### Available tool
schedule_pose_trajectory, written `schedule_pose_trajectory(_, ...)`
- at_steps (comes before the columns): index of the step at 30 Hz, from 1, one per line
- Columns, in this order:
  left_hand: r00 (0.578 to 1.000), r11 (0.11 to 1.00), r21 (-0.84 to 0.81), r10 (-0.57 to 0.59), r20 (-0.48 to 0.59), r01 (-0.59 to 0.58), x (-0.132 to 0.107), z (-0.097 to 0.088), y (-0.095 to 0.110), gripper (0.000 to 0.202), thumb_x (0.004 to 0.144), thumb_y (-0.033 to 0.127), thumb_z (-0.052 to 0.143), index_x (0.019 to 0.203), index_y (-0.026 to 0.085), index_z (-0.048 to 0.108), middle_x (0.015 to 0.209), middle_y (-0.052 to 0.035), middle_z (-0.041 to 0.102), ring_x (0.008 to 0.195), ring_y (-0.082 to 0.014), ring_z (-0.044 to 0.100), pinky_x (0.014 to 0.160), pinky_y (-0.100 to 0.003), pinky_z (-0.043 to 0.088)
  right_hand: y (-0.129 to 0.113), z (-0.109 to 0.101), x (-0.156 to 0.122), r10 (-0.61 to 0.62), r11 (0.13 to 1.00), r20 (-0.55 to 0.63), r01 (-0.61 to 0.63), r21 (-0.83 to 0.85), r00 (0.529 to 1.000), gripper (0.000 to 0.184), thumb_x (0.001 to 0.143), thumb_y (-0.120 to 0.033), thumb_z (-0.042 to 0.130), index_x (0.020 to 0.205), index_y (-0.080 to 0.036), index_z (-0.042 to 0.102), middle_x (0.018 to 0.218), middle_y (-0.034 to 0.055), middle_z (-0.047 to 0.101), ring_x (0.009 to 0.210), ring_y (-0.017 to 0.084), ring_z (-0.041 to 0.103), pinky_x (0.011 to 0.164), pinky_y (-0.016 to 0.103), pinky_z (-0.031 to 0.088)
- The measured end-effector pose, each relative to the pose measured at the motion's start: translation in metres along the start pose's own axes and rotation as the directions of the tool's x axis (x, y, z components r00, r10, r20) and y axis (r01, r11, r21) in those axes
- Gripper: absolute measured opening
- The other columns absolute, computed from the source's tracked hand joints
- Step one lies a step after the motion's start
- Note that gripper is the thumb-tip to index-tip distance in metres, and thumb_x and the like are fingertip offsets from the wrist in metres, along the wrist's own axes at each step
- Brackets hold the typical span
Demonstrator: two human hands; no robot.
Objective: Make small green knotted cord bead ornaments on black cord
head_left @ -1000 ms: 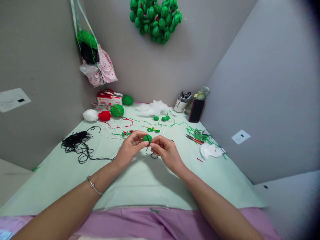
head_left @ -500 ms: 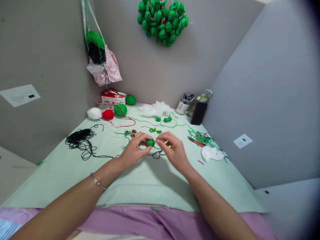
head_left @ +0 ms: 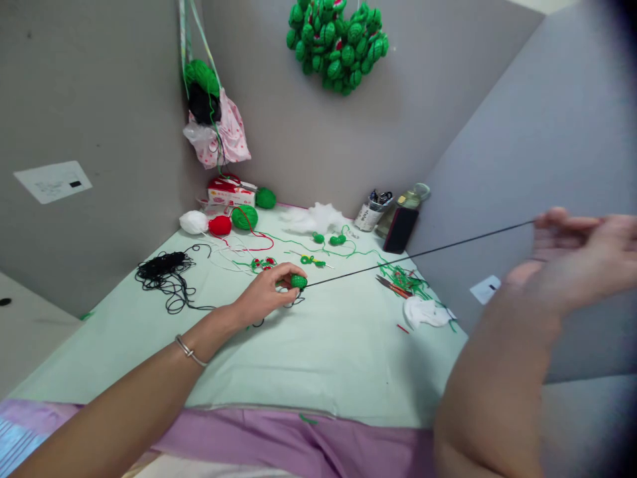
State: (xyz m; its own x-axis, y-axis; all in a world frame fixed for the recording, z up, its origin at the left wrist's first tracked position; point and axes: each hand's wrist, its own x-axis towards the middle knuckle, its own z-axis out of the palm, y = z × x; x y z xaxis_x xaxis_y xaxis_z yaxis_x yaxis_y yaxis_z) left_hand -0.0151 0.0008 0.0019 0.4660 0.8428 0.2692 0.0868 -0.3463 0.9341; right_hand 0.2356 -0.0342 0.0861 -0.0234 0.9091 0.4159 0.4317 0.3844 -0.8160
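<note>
My left hand [head_left: 271,289] pinches a small green crocheted ball [head_left: 298,281] between thumb and fingers, just over the table. From the ball a black yarn strand [head_left: 418,255] runs taut up and to the right. Its far end meets my right hand [head_left: 582,249], raised high at the right edge, slightly blurred, fingers closed on the strand. Whether a needle is in those fingers I cannot tell. A loose loop of black yarn hangs below the ball. Behind my left hand lie red-and-green crocheted pieces [head_left: 263,264] and a yellow-handled crochet hook [head_left: 311,259] with green crochet work.
A black yarn tangle [head_left: 166,269] lies left. White [head_left: 194,222], red [head_left: 219,226] and green yarn balls [head_left: 245,217] sit at the back. Rightward are thread snips [head_left: 393,287], green scraps [head_left: 405,277], white cloth [head_left: 425,312], a phone [head_left: 401,229] and a pen cup [head_left: 369,214].
My right hand has swung from beside the ball far up and right, drawing the black strand taut. My left hand keeps its hold on the ball. The view has shifted slightly.
</note>
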Motion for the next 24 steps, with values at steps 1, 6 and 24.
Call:
schedule_pose_trajectory(1,1.000,1.000,-0.015,-0.012,0.005,0.012,0.000,0.000,0.000,0.026,0.077,0.023,0.061,0.103,0.021,0.067,0.100,-0.0054,0.066,0.086,-0.0190,0.060,0.084,-0.035,0.051,0.001,0.006,-0.001,-0.007,1.000,0.015,0.007,-0.010,1.000,0.030,0.084,-0.050,0.063,0.094,-0.022,0.066,0.067,0.0015,0.062,0.060,0.014,0.057,0.051,0.026,0.045)
schedule_pose_trajectory(6,0.998,0.997,-0.045,-0.062,0.030,0.063,-0.001,0.003,0.003,0.027,0.079,0.028,0.063,0.105,0.020,0.067,0.093,-0.0052,0.066,0.085,-0.0198,0.062,0.082,-0.035,0.051,0.009,0.022,-0.002,-0.009,1.000,0.073,0.011,-0.027,0.997,0.032,0.087,-0.048,0.059,0.100,-0.021,0.070,0.070,0.0024,0.064,0.062,0.014,0.055,0.055,0.026,0.045)
schedule_pose_trajectory(24,0.980,0.982,-0.115,-0.136,0.146,0.153,-0.003,0.005,0.009,0.023,0.079,0.027,0.062,0.100,0.020,0.068,0.087,-0.0040,0.066,0.084,-0.0202,0.064,0.082,-0.035,0.050,0.042,-0.001,0.009,0.065,0.994,-0.266,-0.037,0.107,0.962,0.009,0.077,-0.024,0.065,0.069,-0.018,0.065,0.054,-0.0034,0.052,0.053,0.011,0.045,0.055,0.026,0.036)
